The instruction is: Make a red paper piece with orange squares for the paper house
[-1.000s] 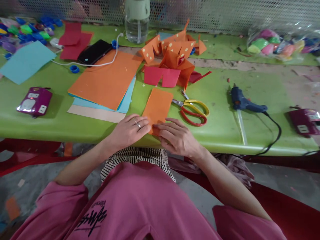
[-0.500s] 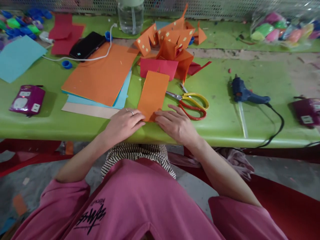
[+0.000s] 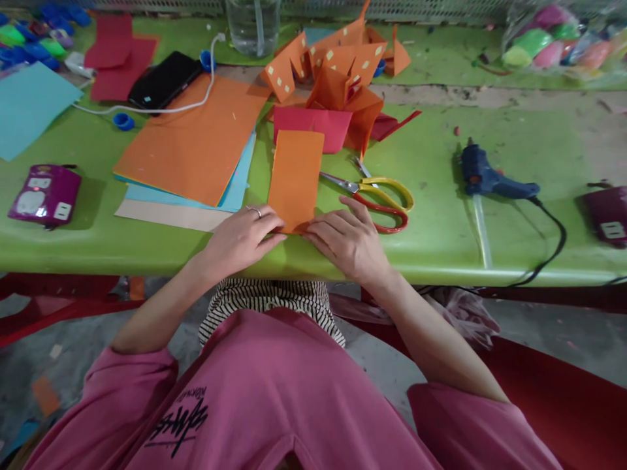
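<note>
A narrow orange sheet of paper (image 3: 296, 176) lies on the green table with its short end toward me. At its near left corner, my left hand (image 3: 247, 235), with a ring on one finger, pinches the edge. My right hand (image 3: 345, 238) grips the near right corner, fingers bent over it. Just right of the sheet, scissors (image 3: 375, 196) with yellow and red handles lie with their blades apart. The paper's far end reaches a pinkish-red paper piece (image 3: 313, 124). What the thumbs do under the edge is partly hidden.
Orange and blue sheets (image 3: 196, 143) are stacked at left, with a black phone (image 3: 164, 79) and white cable. Cut orange paper shapes (image 3: 343, 72) stand behind. A blue glue gun (image 3: 494, 176) with cord lies right. A water bottle (image 3: 253, 29) stands at the back.
The orange paper has turned slightly, its far end swinging left so it lies straighter. Both hands stay at its near corners. The whole view has shifted a little.
</note>
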`<state>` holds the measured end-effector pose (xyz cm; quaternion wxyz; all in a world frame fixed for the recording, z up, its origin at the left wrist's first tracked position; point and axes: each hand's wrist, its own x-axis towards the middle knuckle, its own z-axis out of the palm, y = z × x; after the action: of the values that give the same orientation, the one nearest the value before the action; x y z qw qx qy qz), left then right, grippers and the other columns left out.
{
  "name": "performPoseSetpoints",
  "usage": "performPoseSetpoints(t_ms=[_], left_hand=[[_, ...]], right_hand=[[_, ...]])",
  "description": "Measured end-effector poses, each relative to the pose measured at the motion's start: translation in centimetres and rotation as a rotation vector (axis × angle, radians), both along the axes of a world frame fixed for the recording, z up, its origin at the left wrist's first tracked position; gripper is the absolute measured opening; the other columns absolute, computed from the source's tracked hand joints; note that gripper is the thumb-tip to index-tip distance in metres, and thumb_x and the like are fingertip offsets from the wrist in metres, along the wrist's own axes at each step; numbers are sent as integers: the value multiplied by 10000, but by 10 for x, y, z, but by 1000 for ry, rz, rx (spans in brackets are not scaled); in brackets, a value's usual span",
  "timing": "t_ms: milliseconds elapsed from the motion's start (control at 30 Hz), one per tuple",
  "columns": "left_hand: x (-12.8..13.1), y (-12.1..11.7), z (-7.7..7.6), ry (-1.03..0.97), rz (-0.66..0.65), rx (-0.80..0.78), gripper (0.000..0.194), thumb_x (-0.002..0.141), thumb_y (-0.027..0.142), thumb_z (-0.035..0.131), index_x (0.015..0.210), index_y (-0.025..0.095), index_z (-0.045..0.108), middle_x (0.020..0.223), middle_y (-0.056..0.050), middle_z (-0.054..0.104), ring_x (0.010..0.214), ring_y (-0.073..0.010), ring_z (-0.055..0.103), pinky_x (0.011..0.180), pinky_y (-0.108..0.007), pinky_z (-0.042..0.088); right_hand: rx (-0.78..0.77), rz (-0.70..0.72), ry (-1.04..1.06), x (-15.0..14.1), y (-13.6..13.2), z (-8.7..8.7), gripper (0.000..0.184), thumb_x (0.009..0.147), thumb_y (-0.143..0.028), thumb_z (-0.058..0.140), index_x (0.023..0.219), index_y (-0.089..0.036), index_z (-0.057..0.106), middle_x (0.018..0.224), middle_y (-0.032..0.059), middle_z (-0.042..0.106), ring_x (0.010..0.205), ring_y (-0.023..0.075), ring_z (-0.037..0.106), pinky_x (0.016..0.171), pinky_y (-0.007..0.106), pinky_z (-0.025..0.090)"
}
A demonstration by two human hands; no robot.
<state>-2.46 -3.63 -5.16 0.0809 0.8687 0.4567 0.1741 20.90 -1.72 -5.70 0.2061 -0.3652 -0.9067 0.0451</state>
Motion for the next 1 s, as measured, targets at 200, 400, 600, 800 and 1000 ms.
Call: performPoseSetpoints(t_ms=[200, 400, 600, 800, 1000], left_hand=[[0, 4, 2, -49, 46, -75, 150, 978, 235, 544, 953, 163, 673, 966, -54, 703, 901, -193, 654, 810, -312, 490], [5, 10, 8, -61, 138, -172, 118, 955, 204, 573, 903, 162, 671, 905, -38, 689, 836, -179, 650, 726, -284, 476], [7, 13, 14, -66, 161, -213, 109, 940, 194, 577, 889, 171, 670, 876, -30, 687, 812, -169, 648, 704, -275, 470], [5, 10, 14, -89, 151, -215, 104, 935, 201, 573, 893, 172, 663, 892, -32, 671, 825, -172, 640, 739, -292, 486], [0, 3, 7, -75, 227, -138, 127, 931, 246, 586, 853, 169, 650, 885, -52, 651, 881, -205, 628, 815, -342, 510]], right_hand=[[-89, -89, 100, -4, 2, -2, 165, 968, -312, 563, 880, -218, 666, 948, 69, 731, 887, 229, 640, 868, 408, 486], [-206, -134, 243, 5, 4, 1, 186, 983, -285, 519, 926, -187, 666, 976, 106, 709, 929, 234, 657, 835, 389, 520], [-296, -157, 314, 6, 1, 11, 173, 974, -316, 545, 976, -207, 680, 1003, 91, 711, 959, 229, 667, 824, 381, 534], [-233, -102, 279, -3, 5, 4, 140, 943, -325, 607, 890, -224, 689, 902, 62, 700, 866, 220, 637, 822, 395, 502], [-220, -142, 172, -7, 7, -3, 190, 957, -328, 559, 850, -203, 654, 869, 79, 673, 807, 229, 590, 773, 396, 470]])
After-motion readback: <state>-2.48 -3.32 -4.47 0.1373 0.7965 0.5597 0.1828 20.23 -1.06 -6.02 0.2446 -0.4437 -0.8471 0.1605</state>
